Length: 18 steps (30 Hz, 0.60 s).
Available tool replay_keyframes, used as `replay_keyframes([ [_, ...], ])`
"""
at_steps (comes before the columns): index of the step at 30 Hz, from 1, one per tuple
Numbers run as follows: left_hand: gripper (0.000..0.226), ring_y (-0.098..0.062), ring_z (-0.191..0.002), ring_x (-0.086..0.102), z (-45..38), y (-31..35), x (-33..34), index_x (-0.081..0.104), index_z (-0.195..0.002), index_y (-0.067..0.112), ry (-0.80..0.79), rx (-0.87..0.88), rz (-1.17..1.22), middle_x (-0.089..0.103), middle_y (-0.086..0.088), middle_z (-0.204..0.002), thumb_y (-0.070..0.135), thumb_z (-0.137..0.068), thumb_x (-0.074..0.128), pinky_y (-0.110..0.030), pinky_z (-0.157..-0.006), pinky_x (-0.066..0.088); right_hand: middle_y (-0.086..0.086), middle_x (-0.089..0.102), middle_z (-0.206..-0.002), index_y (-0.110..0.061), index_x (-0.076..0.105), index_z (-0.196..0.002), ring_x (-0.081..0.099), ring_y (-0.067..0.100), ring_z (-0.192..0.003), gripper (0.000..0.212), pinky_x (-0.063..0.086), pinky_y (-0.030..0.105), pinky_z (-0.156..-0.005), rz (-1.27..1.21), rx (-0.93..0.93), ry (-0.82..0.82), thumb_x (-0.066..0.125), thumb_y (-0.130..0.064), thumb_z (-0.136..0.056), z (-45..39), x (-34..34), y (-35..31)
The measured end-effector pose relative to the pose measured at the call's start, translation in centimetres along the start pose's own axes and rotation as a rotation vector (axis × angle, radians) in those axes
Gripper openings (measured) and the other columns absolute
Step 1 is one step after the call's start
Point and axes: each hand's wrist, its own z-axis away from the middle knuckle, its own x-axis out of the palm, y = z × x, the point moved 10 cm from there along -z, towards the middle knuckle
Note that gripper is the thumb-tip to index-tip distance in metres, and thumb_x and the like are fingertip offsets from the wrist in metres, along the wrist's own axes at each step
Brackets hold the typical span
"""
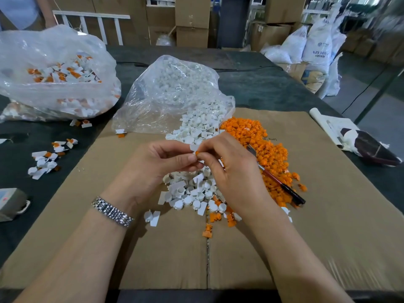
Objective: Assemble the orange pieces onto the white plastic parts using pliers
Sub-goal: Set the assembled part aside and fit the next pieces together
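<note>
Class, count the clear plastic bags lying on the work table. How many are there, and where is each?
2. One clear plastic bag, far left, holds assembled white-and-orange pieces. The other bag, centre, spills white plastic parts onto the cardboard. The sacks beyond the table are not counted.

orange pieces (269, 149), white parts (192, 191), brown cardboard (328, 215)

A warehouse or factory workroom is being shown: cardboard boxes (192, 20) are being stacked along the back, filled white sacks (317, 45) are being kept on the floor, and loose plastic parts are being sorted in clear bags (54, 62) on the counter (262, 84).
</note>
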Motion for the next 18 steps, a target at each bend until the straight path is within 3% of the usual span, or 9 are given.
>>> replay_keyframes([
  [4,0.022,-0.024,-0.089,0.078,0.1,0.8,0.3,0.083,-0.094,0.017,0.021,0.057,-0.061,0.08,-0.013,-0.095,0.024,-0.073,0.081,-0.024,-0.081,0.06,0.002,0.059,-0.097,-0.007,0.066,-0.098,0.057,0.015,-0.086,0.005,0.051,0.037,-0.071,0.006,0.026,0.031,0.062,-0.009,-0.1,0.2,0.1,0.1],
  [13,0.02,-0.025,-0.092,0.078,0.3,1.2,0.2,0.083,-0.097,0.023,0.059,0.119,-0.117,0.08,-0.008,-0.097,0.027,-0.077,0.081,-0.026,-0.084,0.061,0.004,0.06,-0.096,-0.004,0.065,-0.098,0.054,0.012,-0.082,0.005,0.049,0.031,-0.07,-0.007,0.059,0.089,0.061,-0.007,-0.099,0.3,0.0,0.1],
  [18,0.028,-0.025,-0.092,0.077,0.0,0.3,0.2,0.082,-0.101,0.015,0.01,0.066,-0.064,0.079,-0.014,-0.1,0.03,-0.077,0.082,-0.027,-0.085,0.061,0.004,0.059,-0.093,-0.003,0.068,-0.095,0.054,0.012,-0.082,0.006,0.048,0.028,-0.071,-0.022,-0.053,0.045,0.063,-0.001,-0.098,0.0,-0.3,-0.4],
])
